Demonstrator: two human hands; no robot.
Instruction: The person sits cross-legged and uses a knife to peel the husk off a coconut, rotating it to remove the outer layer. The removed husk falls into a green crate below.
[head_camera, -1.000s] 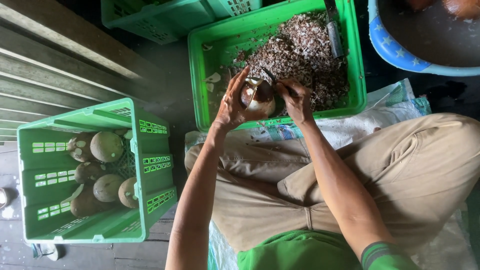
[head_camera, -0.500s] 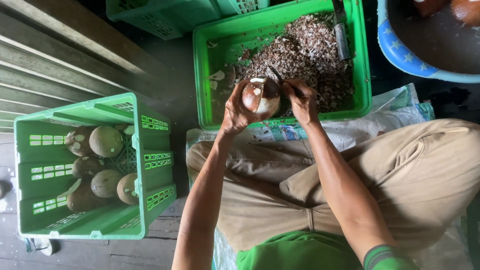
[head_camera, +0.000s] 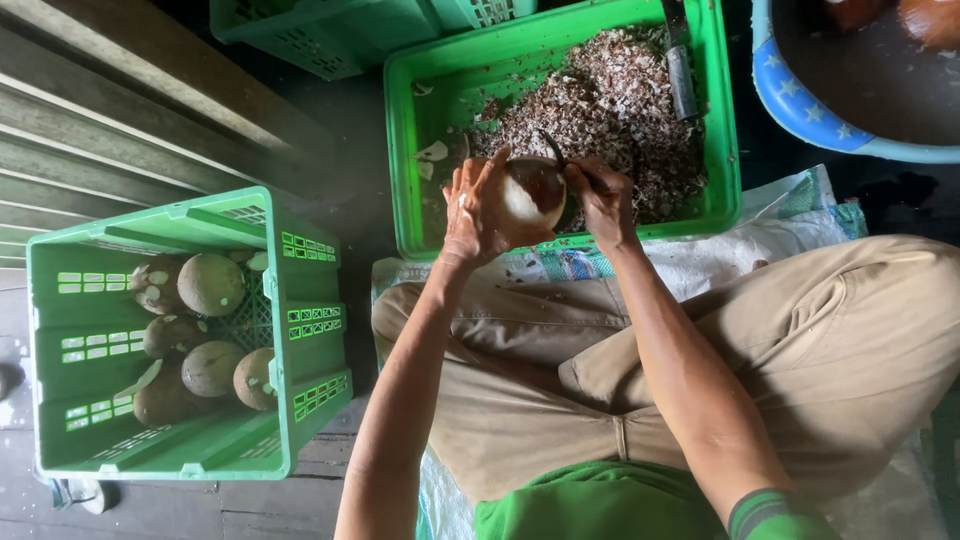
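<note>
While it sits over the green plastic crate of brown shell chips (head_camera: 720, 120), the round, part-peeled brown-and-white coconut (head_camera: 530, 195) looks hard, fairly heavy and slick on its bare patch. Left hand (head_camera: 478, 208) cups it with fingers wrapped round the side; right hand (head_camera: 600, 195) is closed on a thin dark blade (head_camera: 553, 150) at its top.

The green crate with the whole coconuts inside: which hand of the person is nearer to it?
Left. The left hand holds the coconut on the side facing the green crate; the right hand is beyond the coconut, farther away.
</note>
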